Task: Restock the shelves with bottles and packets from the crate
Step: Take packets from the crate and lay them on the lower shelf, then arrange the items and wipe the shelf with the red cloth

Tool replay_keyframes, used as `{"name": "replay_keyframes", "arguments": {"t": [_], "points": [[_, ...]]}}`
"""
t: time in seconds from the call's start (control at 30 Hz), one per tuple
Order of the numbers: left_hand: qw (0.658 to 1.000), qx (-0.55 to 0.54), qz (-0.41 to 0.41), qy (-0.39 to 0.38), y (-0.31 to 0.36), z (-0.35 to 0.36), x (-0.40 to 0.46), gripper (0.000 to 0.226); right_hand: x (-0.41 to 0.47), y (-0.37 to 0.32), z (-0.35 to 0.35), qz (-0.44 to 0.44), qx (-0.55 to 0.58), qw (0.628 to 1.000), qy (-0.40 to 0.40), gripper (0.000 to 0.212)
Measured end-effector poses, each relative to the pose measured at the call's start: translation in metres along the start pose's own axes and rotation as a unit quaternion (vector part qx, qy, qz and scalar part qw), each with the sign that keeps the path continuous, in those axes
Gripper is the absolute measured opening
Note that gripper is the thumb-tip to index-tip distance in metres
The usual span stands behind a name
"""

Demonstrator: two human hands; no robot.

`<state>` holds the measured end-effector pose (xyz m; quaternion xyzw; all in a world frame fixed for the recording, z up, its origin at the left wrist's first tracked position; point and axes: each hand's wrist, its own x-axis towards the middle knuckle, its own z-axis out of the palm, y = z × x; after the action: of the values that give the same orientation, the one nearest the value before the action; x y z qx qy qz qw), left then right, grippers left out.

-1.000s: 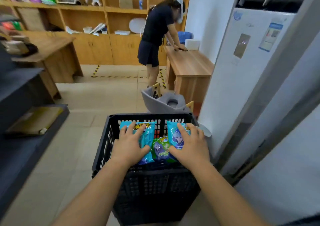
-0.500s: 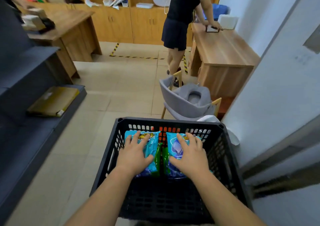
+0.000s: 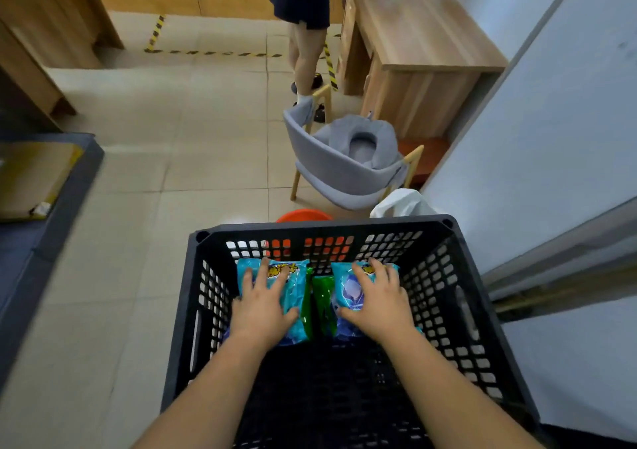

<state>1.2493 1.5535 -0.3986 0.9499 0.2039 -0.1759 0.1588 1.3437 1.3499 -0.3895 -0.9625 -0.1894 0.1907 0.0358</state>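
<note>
Both hands reach into the crate (image 3: 344,233), each spread over a blue packet. The left hand (image 3: 261,310) lies on the left packet (image 3: 293,283) with fingers apart and nearly straight, its thumb angled toward the packet's inner edge; the right hand (image 3: 377,302) mirrors it on the right packet (image 3: 348,286), fingertips bent slightly over the far end. Neither hand is clamped yet: the fingers press from above, which reads as the start of a pick-up, one packet per hand, so two can leave the crate in a single trip.

Between the two, at 12 o'clock from the wrists, a green packet (image 3: 322,305) stands on edge, wedged in the gap and untouched. All three packets sit against the crate's far wall. No bottles show in the crate, though the forearms hide part of its near floor.

Beyond the far wall, at 12 o'clock, an orange tub (image 3: 303,214) shows over the rim and through the lattice. At 1 o'clock lies a white bag (image 3: 400,205), and past it a grey chair (image 3: 344,172) holding a ring cushion (image 3: 362,141). A dark shelf (image 3: 51,207) runs along 9 o'clock, carrying a flat yellow-brown pack (image 3: 31,179); it looks like the likely destination. Far off at 12 o'clock a person (image 3: 303,17) stands at a wooden desk (image 3: 413,45).
</note>
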Motion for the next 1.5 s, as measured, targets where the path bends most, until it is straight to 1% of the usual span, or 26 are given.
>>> {"name": "replay_keyframes", "arguments": {"t": [0.1, 0.23, 0.4, 0.6, 0.73, 0.93, 1.03, 1.1, 1.27, 1.37, 1.5], "points": [[1.000, 0.016, 0.000, -0.002, -0.002, 0.009, 0.009, 0.078, 0.006, 0.000, 0.003, 0.006, -0.004, 1.000, -0.014, 0.100], [1.000, 0.018, -0.002, 0.008, -0.002, 0.013, 0.009, 0.072, 0.004, 0.001, 0.005, -0.001, 0.007, 1.000, -0.013, 0.099], [0.999, 0.034, 0.011, 0.026, 0.000, 0.003, -0.008, 0.071, -0.004, 0.006, 0.003, -0.031, 0.016, 0.999, 0.017, 0.089], [0.999, 0.009, 0.022, 0.042, 0.019, -0.019, -0.047, 0.070, -0.025, 0.010, -0.022, -0.074, 0.035, 0.996, 0.044, 0.078], [0.997, -0.006, 0.037, 0.072, 0.028, -0.039, -0.076, 0.065, -0.046, 0.012, -0.042, -0.085, 0.048, 0.993, 0.066, 0.072], [0.990, 0.015, 0.079, 0.112, 0.039, -0.074, -0.102, 0.062, -0.085, 0.015, -0.068, -0.091, 0.058, 0.987, 0.119, 0.069], [0.982, 0.025, 0.127, 0.137, 0.055, -0.095, -0.104, 0.061, -0.109, 0.022, -0.082, -0.061, 0.072, 0.984, 0.152, 0.069], [0.973, 0.024, 0.172, 0.154, 0.070, -0.108, -0.102, 0.060, -0.127, 0.028, -0.092, -0.028, 0.083, 0.979, 0.183, 0.070], [0.939, -0.001, 0.309, 0.149, 0.116, -0.127, -0.103, 0.061, -0.188, 0.043, -0.113, 0.094, 0.115, 0.956, 0.254, 0.070], [0.907, 0.002, 0.399, 0.135, 0.151, -0.128, -0.120, 0.061, -0.244, 0.056, -0.122, 0.171, 0.117, 0.933, 0.296, 0.072], [0.853, -0.001, 0.513, 0.096, 0.213, -0.118, -0.174, 0.062, -0.341, 0.080, -0.124, 0.286, 0.133, 0.889, 0.331, 0.076]]}}
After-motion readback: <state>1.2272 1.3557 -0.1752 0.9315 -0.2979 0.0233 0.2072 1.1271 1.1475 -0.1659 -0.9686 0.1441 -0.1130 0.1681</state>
